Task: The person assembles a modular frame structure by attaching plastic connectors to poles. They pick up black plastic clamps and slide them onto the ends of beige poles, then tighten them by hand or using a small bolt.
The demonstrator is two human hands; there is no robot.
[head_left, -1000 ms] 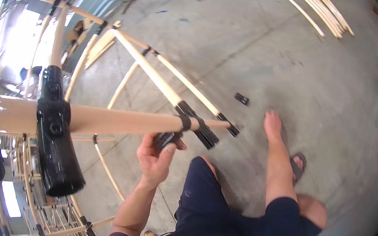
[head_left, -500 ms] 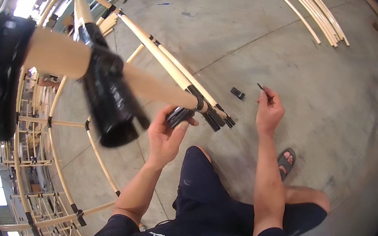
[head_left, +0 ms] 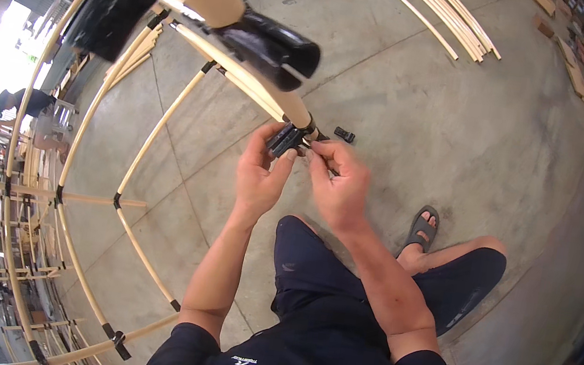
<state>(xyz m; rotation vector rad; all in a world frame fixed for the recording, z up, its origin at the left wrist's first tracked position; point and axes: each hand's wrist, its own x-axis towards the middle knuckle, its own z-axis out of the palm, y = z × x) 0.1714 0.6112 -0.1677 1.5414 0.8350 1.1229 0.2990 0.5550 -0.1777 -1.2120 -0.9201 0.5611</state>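
grey concrete flr (head_left: 531,179) holds pale rods (head_left: 455,22) & a sm blk fitting (head_left: 344,134).

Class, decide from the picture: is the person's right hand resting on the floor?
No, the right hand is up close to the black pipe connector that the left hand holds.

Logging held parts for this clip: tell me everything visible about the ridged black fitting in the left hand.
The ridged black fitting looks like plastic or coated metal, with parallel ridges along its visible face. It slants up toward the picture's right, held between thumb and fingers of the left hand, near the black-collared end of a pale tan round pole. Fingertips of the right hand are close on its right; whether they or the pole touch it is unclear.
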